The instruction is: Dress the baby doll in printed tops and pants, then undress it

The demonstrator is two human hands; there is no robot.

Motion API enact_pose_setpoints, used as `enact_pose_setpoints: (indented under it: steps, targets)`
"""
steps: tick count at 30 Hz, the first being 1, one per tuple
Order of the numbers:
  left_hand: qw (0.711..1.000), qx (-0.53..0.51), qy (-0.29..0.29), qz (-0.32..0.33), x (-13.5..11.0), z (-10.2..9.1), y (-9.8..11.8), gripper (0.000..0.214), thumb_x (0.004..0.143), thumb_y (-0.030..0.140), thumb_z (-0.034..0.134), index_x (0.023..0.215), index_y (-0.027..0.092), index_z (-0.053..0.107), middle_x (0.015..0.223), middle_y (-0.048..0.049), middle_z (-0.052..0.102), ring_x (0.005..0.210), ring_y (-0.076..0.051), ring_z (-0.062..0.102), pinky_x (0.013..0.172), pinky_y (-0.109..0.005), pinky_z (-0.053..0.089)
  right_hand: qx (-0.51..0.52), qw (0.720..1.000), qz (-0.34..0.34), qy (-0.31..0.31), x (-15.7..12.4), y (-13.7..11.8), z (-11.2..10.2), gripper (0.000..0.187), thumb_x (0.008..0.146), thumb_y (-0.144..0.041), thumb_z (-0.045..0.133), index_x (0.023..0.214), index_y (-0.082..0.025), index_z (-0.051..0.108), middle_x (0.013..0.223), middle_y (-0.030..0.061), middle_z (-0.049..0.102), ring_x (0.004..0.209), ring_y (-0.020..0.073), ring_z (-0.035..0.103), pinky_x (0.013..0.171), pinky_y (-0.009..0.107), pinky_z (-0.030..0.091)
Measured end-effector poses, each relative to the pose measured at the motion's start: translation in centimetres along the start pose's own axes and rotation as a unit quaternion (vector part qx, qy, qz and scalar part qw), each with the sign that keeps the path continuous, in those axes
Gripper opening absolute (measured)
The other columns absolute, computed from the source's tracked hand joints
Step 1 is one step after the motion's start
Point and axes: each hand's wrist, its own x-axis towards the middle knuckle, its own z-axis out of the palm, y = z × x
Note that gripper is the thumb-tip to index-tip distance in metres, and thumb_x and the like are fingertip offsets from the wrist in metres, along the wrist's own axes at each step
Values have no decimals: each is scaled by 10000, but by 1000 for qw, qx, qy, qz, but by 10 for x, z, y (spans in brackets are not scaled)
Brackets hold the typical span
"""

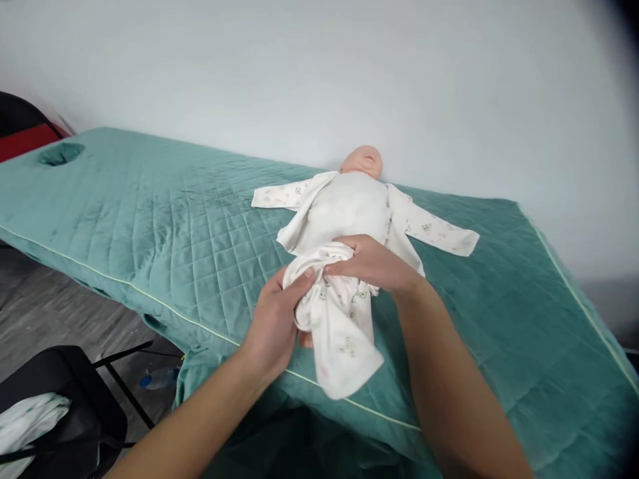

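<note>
A baby doll [362, 161] lies on its back, head by the wall, in a white printed baby top [434, 229] with both sleeves spread out. White printed baby pants [344, 356] are around the doll's lower body, one leg hanging loose towards me. My left hand [273, 319] is closed on the bunched cloth of the pants, thumb on top. On the other side of the bunch my right hand [369, 265] pinches the same cloth near the doll's belly. Below my left fingers a bit of the doll's foot [305, 338] shows. The rest of its legs is hidden by cloth.
The doll lies on a massage bed with a green quilted cover [200, 246], a face hole [60, 154] at its far left end. A white wall [299, 80] runs behind. A black chair [64, 379] holding a white cloth [34, 416] and a plastic bottle [158, 378] are lower left.
</note>
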Motion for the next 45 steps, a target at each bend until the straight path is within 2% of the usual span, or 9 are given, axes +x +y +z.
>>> enact_pose_setpoints:
  steps: [3, 10, 14, 17, 20, 25, 31, 40, 45]
  targets:
    - [999, 7, 31, -34, -25, 2, -1, 366, 851, 402, 743, 1119, 153, 730, 785, -28, 716, 606, -131, 612, 532, -241, 458, -76, 997, -7, -26, -1, -2, 3, 250, 729, -408, 775, 812, -179, 717, 802, 6, 694, 779, 191, 629, 656, 278, 447]
    - [992, -76, 103, -15, -75, 12, -22, 397, 846, 334, 735, 1205, 166, 726, 1170, -99, 739, 1107, -272, 677, 935, -355, 543, -234, 966, -76, -85, -2, 0, 13, 221, 747, -375, 725, 695, -171, 659, 717, -5, 679, 719, 157, 595, 630, 250, 369]
    - [985, -89, 147, -4, -89, 7, -53, 426, 804, 347, 772, 1191, 175, 722, 1198, -102, 728, 1137, -262, 664, 966, -355, 528, -356, 928, -81, -77, -11, 2, 19, 166, 776, -320, 683, 690, -181, 654, 760, 11, 700, 720, 152, 596, 617, 251, 328]
    - [983, -47, 177, 13, -91, -16, -69, 405, 756, 345, 813, 1116, 182, 725, 1122, -80, 736, 1051, -225, 672, 909, -324, 527, -417, 904, -75, -59, -17, 5, 26, 127, 789, -296, 650, 720, -198, 690, 810, 29, 719, 757, 168, 611, 623, 267, 310]
    - [981, 51, 186, 35, -84, -45, -70, 305, 766, 376, 804, 994, 198, 711, 978, -26, 718, 908, -166, 636, 814, -271, 498, -452, 888, -65, -55, -20, 7, 32, 139, 808, -301, 623, 799, -230, 743, 862, 31, 736, 808, 183, 631, 637, 274, 315]
    - [962, 241, 118, 51, -65, -71, -49, 304, 814, 458, 747, 884, 174, 664, 815, 9, 618, 777, -138, 520, 699, -238, 406, -442, 893, -69, -36, -20, 11, 34, 148, 827, -304, 620, 777, -217, 730, 856, 37, 732, 817, 188, 632, 647, 279, 318]
    - [963, 261, 35, 63, -40, -79, -40, 323, 849, 481, 691, 862, 164, 628, 780, 4, 574, 753, -148, 493, 692, -259, 389, -317, 945, -78, -26, -21, 14, 29, 157, 817, -351, 690, 737, -218, 712, 815, 15, 709, 779, 185, 616, 659, 281, 341]
    - [891, 383, 94, 225, 17, -79, -25, 142, 876, 273, 582, 964, 184, 649, 848, 8, 641, 779, -155, 549, 724, -266, 426, -187, 979, -82, -25, -23, 10, 21, 353, 792, -546, 746, 863, -201, 738, 936, 34, 693, 880, 209, 625, 770, 300, 444]
    - [845, 410, 60, 339, 48, -70, -6, 111, 888, 192, 542, 915, 175, 649, 925, -18, 632, 898, -175, 561, 831, -285, 428, -153, 986, -64, -10, -23, 12, 20, 348, 829, -527, 703, 902, -187, 718, 921, 30, 692, 887, 212, 624, 735, 289, 442]
